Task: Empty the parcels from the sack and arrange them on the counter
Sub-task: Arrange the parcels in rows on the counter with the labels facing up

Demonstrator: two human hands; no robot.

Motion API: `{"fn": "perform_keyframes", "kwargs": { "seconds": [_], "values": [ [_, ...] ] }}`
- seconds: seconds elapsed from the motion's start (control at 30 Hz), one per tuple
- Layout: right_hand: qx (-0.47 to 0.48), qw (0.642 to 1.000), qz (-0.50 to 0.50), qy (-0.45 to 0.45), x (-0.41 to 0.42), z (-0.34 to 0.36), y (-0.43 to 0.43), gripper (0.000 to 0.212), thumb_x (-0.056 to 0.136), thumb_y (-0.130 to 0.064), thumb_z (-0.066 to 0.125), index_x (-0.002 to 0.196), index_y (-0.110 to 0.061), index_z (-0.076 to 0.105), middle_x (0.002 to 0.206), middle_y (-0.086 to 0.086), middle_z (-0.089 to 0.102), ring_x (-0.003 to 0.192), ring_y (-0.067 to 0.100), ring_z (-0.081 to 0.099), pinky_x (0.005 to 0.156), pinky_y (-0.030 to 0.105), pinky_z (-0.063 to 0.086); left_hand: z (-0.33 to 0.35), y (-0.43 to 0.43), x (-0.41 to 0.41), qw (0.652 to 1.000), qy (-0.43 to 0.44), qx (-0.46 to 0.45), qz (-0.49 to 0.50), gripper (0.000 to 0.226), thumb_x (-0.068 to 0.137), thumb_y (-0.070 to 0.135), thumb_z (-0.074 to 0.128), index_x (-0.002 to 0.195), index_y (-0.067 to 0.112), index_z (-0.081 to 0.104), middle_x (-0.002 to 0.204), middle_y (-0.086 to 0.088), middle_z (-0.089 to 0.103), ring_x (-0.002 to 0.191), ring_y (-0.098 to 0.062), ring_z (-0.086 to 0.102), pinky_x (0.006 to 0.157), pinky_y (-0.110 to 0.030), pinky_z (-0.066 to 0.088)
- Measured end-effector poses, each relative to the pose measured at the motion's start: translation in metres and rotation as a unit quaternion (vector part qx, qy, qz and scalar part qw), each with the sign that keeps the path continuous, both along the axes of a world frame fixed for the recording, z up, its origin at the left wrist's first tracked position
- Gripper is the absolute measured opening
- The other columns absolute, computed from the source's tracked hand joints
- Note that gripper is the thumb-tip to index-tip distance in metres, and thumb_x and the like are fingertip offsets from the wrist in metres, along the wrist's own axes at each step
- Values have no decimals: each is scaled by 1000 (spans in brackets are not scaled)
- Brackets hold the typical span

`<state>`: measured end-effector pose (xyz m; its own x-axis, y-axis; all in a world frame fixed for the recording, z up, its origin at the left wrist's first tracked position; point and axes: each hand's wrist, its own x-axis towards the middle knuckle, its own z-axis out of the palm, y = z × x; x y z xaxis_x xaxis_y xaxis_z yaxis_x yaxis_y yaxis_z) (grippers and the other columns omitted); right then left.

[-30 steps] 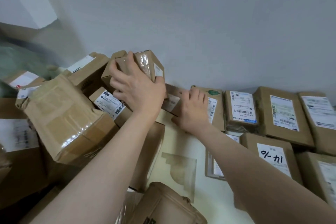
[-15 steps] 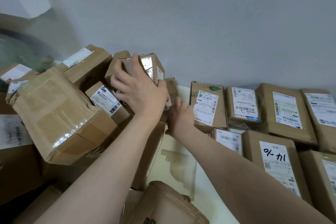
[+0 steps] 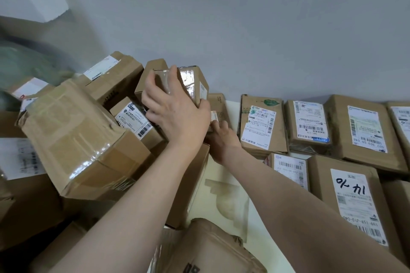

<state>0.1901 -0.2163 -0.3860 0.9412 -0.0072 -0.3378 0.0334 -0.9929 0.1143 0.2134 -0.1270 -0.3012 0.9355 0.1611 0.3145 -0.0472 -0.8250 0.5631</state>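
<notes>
My left hand (image 3: 175, 115) grips a small taped cardboard box (image 3: 192, 83) from above, on top of a heap of brown parcels at the centre left. Just below and to its right, my right hand (image 3: 221, 139) reaches forward, and its fingertips touch a small flat brown parcel (image 3: 218, 104) that leans against the heap; its thumb is hidden. Right of that, labelled parcels lie flat in rows on the cream counter (image 3: 213, 173): one with a green leaf mark (image 3: 261, 126), and one with handwriting on its label (image 3: 348, 201). A blurred green sack (image 3: 26, 64) shows at the far left.
A large taped box (image 3: 77, 139) tilts on the heap at the left, with a labelled box (image 3: 135, 122) wedged behind it. A crumpled brown paper parcel (image 3: 210, 248) sits at the bottom centre. The grey wall (image 3: 244, 29) stands right behind the parcels.
My right hand slid left, off the leaf-marked parcel, to the small flat parcel under my left hand. My left hand kept its grip on the small taped box.
</notes>
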Motion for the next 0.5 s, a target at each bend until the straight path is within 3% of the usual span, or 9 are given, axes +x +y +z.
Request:
{"fn": "perform_keyframes", "kwargs": {
  "seconds": [0.17,0.23,0.33,0.4,0.43,0.5],
  "values": [
    [-24,999,-7,-30,7,-2,4,48,97,-13,44,144,-8,34,133,17,40,119,31,45,92,33,45,-4,0,2,1000,-2,-9,0,85,69,37,70,144,29,31,153,-10,15,134,-33,22,101,-47,33],
    [67,994,-87,-25,13,-3,-4,46,94,-14,53,139,-11,40,131,16,39,117,32,48,87,37,47,-4,1,2,1000,-1,-21,-4,86,70,37,69,146,28,29,154,-11,14,135,-33,20,103,-47,31],
    [216,956,-189,-66,12,-4,-21,39,90,-13,58,128,-11,51,126,14,48,112,34,55,84,35,46,-2,1,-2,999,14,-44,-7,91,73,37,68,150,26,22,155,-14,10,137,-35,18,106,-47,27],
    [320,901,-266,-126,1,7,-33,41,93,-19,58,132,-11,50,123,12,58,110,30,58,88,33,45,3,-1,-9,997,30,-75,-11,94,75,35,66,153,28,14,157,-16,5,138,-36,14,109,-48,24],
    [382,855,-316,-156,-7,15,-38,41,95,-28,56,133,-13,50,121,9,62,107,26,60,89,32,45,7,-2,-14,994,31,-98,-21,93,76,33,64,153,33,12,158,-16,2,139,-36,12,110,-48,23],
    [542,715,-416,-149,-20,35,-45,46,95,-49,50,126,-16,55,117,1,65,92,15,66,90,33,49,15,-5,-27,990,15,-130,-46,87,78,29,60,151,43,15,159,-11,-1,138,-34,10,109,-51,24]
  ]
}}
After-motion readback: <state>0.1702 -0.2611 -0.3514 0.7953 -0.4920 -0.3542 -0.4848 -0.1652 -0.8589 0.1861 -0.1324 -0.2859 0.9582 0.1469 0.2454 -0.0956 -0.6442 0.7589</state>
